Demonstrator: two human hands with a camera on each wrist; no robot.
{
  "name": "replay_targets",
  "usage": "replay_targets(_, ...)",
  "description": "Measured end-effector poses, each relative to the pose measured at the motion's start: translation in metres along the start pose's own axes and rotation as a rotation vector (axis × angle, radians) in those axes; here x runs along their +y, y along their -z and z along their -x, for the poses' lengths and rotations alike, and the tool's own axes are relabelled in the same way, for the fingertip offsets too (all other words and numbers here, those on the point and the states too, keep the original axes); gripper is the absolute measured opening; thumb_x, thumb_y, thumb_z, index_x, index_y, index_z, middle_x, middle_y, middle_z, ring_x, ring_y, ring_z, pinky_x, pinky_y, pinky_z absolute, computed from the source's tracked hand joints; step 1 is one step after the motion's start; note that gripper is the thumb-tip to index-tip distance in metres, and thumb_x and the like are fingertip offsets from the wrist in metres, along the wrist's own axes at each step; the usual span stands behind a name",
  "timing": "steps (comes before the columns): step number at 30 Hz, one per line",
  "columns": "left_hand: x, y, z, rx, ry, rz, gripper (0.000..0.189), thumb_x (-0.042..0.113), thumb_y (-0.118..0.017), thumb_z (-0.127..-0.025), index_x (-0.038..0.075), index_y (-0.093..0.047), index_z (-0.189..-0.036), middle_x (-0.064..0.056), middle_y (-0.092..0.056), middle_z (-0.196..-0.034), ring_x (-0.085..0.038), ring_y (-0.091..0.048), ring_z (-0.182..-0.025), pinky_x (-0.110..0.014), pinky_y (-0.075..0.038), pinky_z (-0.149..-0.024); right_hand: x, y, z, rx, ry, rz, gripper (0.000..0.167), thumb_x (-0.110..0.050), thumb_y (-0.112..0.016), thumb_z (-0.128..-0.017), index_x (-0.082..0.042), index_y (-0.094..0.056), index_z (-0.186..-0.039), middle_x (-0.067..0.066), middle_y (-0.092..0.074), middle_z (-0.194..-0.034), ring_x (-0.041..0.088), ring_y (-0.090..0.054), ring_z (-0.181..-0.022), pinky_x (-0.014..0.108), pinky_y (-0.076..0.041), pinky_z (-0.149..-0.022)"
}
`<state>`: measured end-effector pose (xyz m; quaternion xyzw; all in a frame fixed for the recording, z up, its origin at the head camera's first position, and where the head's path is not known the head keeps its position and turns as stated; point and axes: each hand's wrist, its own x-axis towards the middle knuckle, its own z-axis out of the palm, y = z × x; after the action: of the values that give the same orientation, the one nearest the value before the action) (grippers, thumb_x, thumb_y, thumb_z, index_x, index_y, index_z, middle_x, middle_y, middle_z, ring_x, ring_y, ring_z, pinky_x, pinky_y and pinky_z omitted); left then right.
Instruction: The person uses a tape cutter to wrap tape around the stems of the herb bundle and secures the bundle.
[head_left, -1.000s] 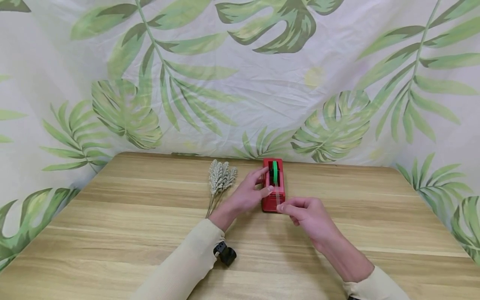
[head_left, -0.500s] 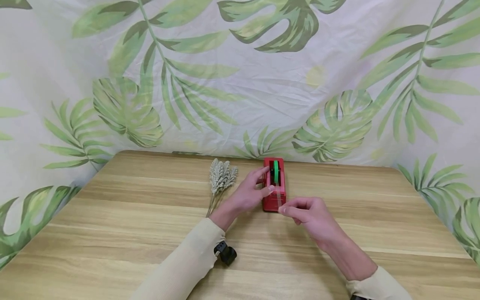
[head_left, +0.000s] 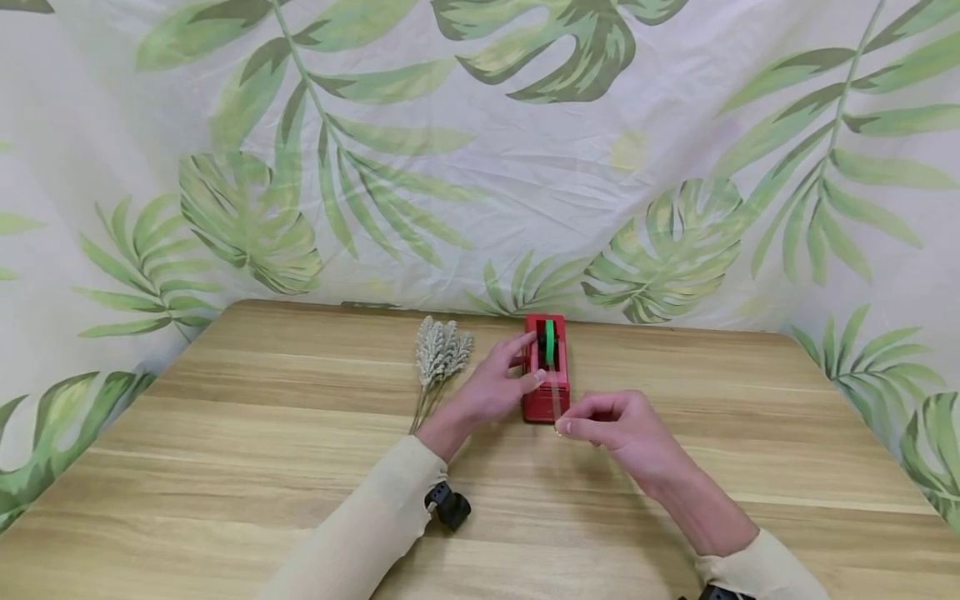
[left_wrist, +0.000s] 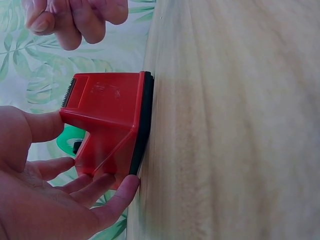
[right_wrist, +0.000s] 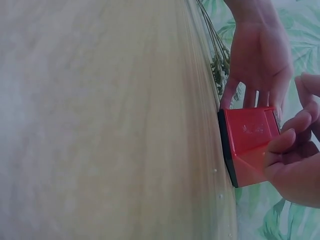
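A red tape dispenser (head_left: 542,407) with a dark base stands on the table, a green-cored tape roll (head_left: 551,342) in its slot. My left hand (head_left: 491,387) steadies it from the left: the thumb lies at the upper front edge near the cutter teeth, and the fingers (left_wrist: 95,192) spread along the side. From the roll a clear strip of tape (head_left: 556,402) runs over the front. Its end is pinched between thumb and forefinger of my right hand (head_left: 630,429), just in front of the dispenser and slightly right. The right hand's other fingers are curled in.
Left of the dispenser lies a bunch of pale dried flower stems (head_left: 441,354), partly behind the left forearm. The wooden table (head_left: 225,467) ends at the back against a leaf-print cloth (head_left: 420,208). A black wrist camera (head_left: 448,505) sits on the left sleeve.
My right hand has drawn slightly nearer to me, and the pinched tape end now reaches just past the dispenser's front. The left hand and the dispenser keep their place.
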<state>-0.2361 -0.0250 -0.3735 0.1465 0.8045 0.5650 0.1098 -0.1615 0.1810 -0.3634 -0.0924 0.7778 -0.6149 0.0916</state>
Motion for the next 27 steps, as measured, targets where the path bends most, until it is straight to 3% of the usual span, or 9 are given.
replay_targets(6,0.001,0.000,0.000,-0.001,-0.015,-0.011,0.066,0.019,-0.063,-0.107,0.015,-0.035,-0.167,-0.017,-0.029,-0.172,-0.041,-0.040,-0.155,-0.057,-0.034,-0.127,0.000,0.005,0.001,-0.065,0.044,0.013,0.025,-0.010,-0.079,-0.094,0.012,-0.077,-0.105,-0.007,-0.077,-0.091,0.012,-0.064,-0.091,0.027,-0.048,-0.086)
replay_targets(21,0.000,0.001,0.000,0.003,-0.001,-0.002,0.067,0.018,-0.064,-0.107,0.017,-0.035,-0.167,-0.017,-0.027,-0.173,-0.042,-0.039,-0.155,-0.056,-0.038,-0.125,0.002,0.011,0.001,-0.169,0.089,0.065,0.016,-0.011,-0.082,-0.091,0.003,-0.081,-0.098,-0.005,-0.071,-0.086,0.012,-0.060,-0.085,0.025,-0.050,-0.078)
replay_targets(27,0.000,0.001,0.000,-0.003,0.004,0.006,0.067,0.019,-0.064,-0.107,0.017,-0.034,-0.167,-0.017,-0.027,-0.174,-0.042,-0.038,-0.156,-0.055,-0.038,-0.125,0.002,0.016,0.003,-0.215,0.089,0.048,0.018,-0.010,-0.081,-0.092,0.005,-0.081,-0.100,-0.007,-0.068,-0.082,0.010,-0.057,-0.082,0.025,-0.047,-0.075)
